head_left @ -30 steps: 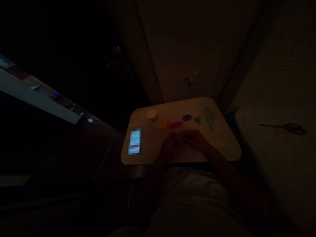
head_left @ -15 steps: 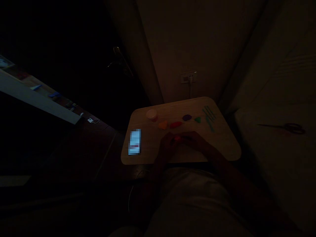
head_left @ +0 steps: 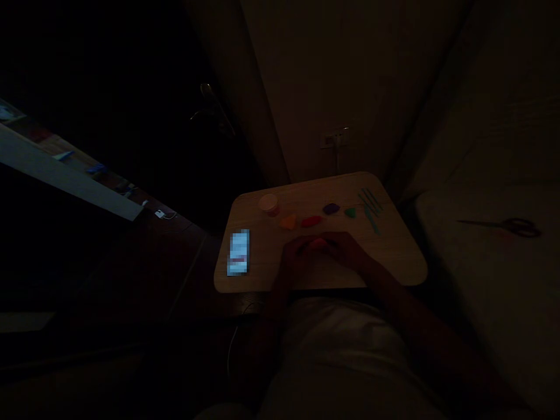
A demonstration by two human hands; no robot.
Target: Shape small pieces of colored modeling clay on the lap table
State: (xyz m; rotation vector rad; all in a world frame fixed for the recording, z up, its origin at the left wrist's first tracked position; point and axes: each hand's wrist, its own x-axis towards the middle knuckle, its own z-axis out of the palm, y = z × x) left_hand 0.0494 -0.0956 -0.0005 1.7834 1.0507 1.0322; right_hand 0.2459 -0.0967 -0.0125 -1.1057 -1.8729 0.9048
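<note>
Close to the near edge of a small wooden table (head_left: 271,274), my left hand (head_left: 297,249) and my right hand (head_left: 345,248) meet around a reddish-orange lump that looks like modelling clay (head_left: 318,244). The fingers of both hands are closed on it, though darkness hides their detail. Just beyond them lie a red clay piece (head_left: 311,221), longish in form, and an orange clay piece (head_left: 288,221), roughly triangular. Farther back are a purple oval piece (head_left: 331,209) and a small green piece (head_left: 350,213).
A lidded tub (head_left: 269,204) stands at the table's back left, and a lit phone (head_left: 238,252) lies at its left side. Several thin green sticks (head_left: 371,204) lie at the right. Scissors (head_left: 516,227) rest on a pale surface beyond. A wall socket (head_left: 335,139) holds a plug.
The reddish-orange clay shows more between my hands and sits slightly farther right. My fingers have shifted around it. The other pieces on the table have stayed in place.
</note>
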